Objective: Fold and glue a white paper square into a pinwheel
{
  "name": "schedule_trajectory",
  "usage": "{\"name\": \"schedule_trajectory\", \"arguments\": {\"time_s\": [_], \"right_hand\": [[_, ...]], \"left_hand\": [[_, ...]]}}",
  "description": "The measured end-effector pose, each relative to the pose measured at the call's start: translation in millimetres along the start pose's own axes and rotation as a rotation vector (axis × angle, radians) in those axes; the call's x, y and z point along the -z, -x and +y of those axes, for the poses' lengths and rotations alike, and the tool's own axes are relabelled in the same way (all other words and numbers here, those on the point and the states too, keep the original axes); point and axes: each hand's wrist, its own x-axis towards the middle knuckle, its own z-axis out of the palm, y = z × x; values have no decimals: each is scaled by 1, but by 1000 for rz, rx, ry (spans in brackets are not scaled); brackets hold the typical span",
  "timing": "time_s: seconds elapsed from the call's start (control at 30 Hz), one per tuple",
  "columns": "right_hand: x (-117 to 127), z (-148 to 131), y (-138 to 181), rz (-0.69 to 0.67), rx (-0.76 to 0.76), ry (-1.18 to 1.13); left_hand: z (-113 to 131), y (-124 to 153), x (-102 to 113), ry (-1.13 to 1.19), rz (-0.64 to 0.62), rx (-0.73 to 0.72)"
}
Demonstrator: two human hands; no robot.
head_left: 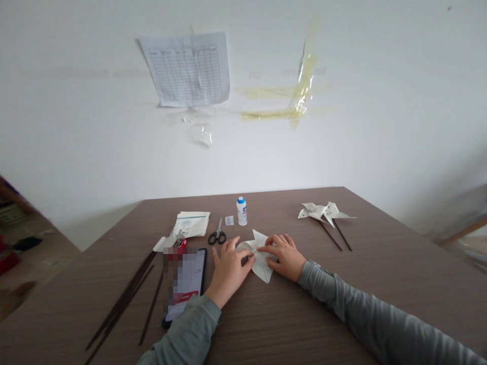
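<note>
A folded piece of printed white paper [262,263] lies on the brown wooden table [289,324] in front of me. My left hand [228,268] rests on its left side, fingers bent, pinching a corner of the paper. My right hand [283,256] presses down on its right side with fingers curled over a fold. Both arms wear grey sleeves.
Black scissors [217,236], a small white glue bottle with a blue cap [241,211] and a stack of paper [192,223] lie behind my hands. A phone [186,284] and several dark thin sticks [125,299] are at left. Two paper pinwheels on sticks [325,213] sit at right.
</note>
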Motion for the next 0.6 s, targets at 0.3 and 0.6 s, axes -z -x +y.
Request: {"name": "schedule_trajectory", "arguments": {"time_s": [0.3,0.6], "right_hand": [[1,3,-2,22,-39,-75],[-3,6,-1,10,-12,-30]], "left_hand": [[0,2,-5,17,11,26],[0,1,-10,23,40,20]]}}
